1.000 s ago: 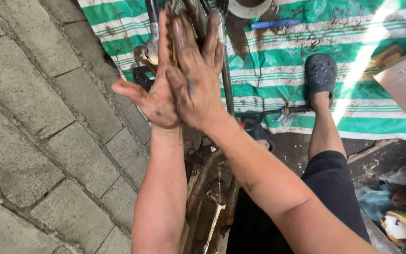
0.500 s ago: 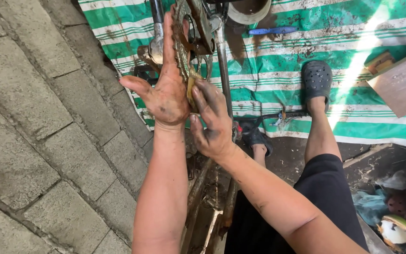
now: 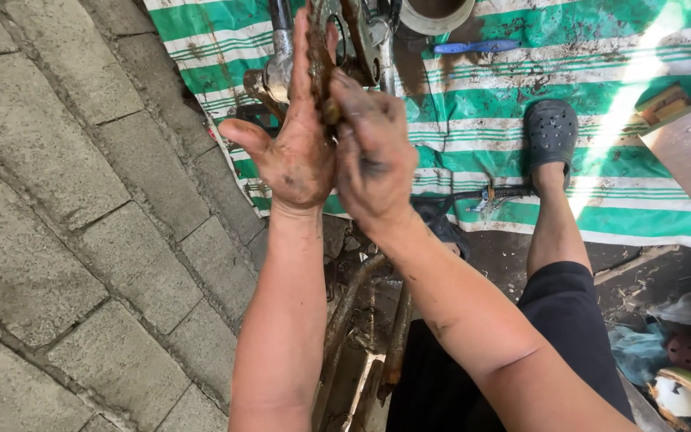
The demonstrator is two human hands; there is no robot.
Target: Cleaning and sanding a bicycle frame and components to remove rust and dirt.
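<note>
A rusty chain is seen pressed between two raised, grease-blackened hands, its long axis running nearly upright in the head view, from the heel of the palms up past the fingertips towards a bicycle chainring just above. The left hand is held flat and open with its palm turned towards the right, thumb spread out to the side, and the chain is laid against it. The right hand is pressed against the left, palm to palm, with its fingers curled over the chain, so the chain is clamped between both; only a narrow brown strip of it is shown. Below and behind the hands a green-and-white striped tarp is spread on the ground, smeared with dirt. A foot in a dark clog is set on it, and a blue-handled tool is laid near the top edge. To the left, grey paving stones are laid in rows. Rusty frame tubes are seen beneath the forearms.
</note>
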